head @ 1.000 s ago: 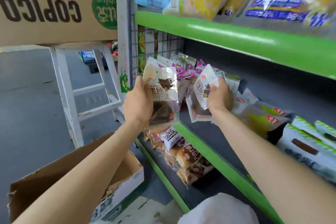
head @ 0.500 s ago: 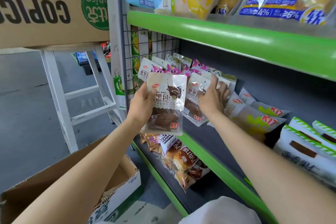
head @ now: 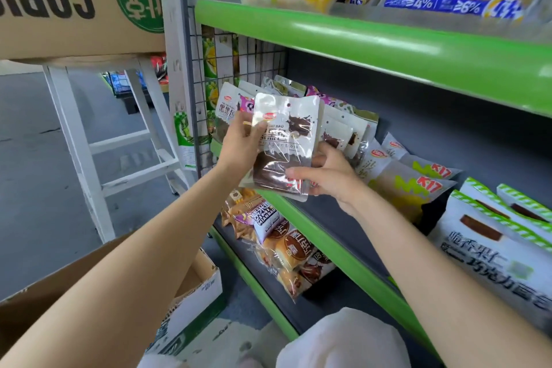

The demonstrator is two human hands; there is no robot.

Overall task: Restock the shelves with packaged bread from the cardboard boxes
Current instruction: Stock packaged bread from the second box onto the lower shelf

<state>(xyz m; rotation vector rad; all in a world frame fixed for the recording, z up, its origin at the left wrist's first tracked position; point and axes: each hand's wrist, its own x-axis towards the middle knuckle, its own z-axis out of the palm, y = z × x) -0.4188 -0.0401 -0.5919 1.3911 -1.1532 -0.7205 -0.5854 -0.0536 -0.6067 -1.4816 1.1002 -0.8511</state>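
Left hand (head: 243,143) clamped on the upper left edge of a chocolate bread packet (head: 283,146), thumb across the printed face, fingers behind; a grip high on the seal, likely chosen to keep the packet upright and label-out. Right hand (head: 325,179) pinching the same packet at its lower right corner, thumb over the front near the red mark, fingers hidden behind; probably there to steer the bottom edge down onto the middle shelf (head: 334,248). Packet held just above that shelf's green front edge, near its left end, in front of a standing row of like packets (head: 343,128) that lean back toward the wire grid (head: 239,69) at the shelf's left side. Presumably meant to join the front of that row, same product faced together. Further right along the shelf, yellow-green packets (head: 418,185) lying flat, then white packets with green striped edges (head: 493,233) toward the right end. Above, the top shelf (head: 388,48) loaded with larger bags. Below, at the left end of the bottom shelf, a heap of bun packets (head: 283,251). Down at lower left, an open cardboard box (head: 206,284) on the floor, within easy reach of the left arm, seemingly the source of stock; contents not visible. Upper left, another cardboard box (head: 74,3) resting on a white step ladder (head: 83,158).
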